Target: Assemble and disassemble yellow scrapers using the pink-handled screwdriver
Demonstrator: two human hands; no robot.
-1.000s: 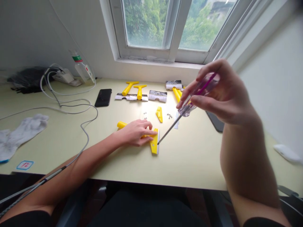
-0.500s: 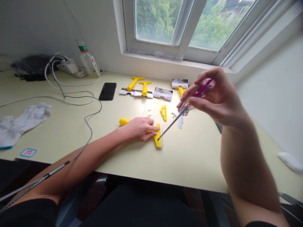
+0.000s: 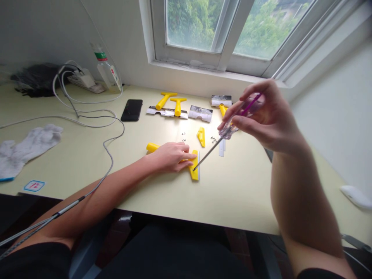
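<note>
Since 1 second ago, the tip of the screwdriver (image 3: 228, 131) has been shifted from the blade edge onto the yellow head of the scraper (image 3: 194, 175). By the right hand (image 3: 267, 120), thumb and fingers are closed around the screwdriver's clear handle. Across the scraper, flat near the front of the pale table (image 3: 232, 197), the left hand (image 3: 174, 157) is laid partly open, its index finger extended onto the head; whether the stem is gripped beneath the palm cannot be told.

Beyond are spread small metal pieces (image 3: 183, 140), a yellow clamp piece (image 3: 201, 138), screws (image 3: 214, 140) and thin blades (image 3: 221, 150). Farther back, 2 yellow handles (image 3: 178, 108) are laid over printed cards (image 3: 200, 113), with a black phone (image 3: 131, 110) to their left. A bottle (image 3: 108, 75) is leaned by the wall; cables (image 3: 110, 151) are looped below it, near a white glove (image 3: 31, 151). Greenery is seen through the window (image 3: 194, 23).
</note>
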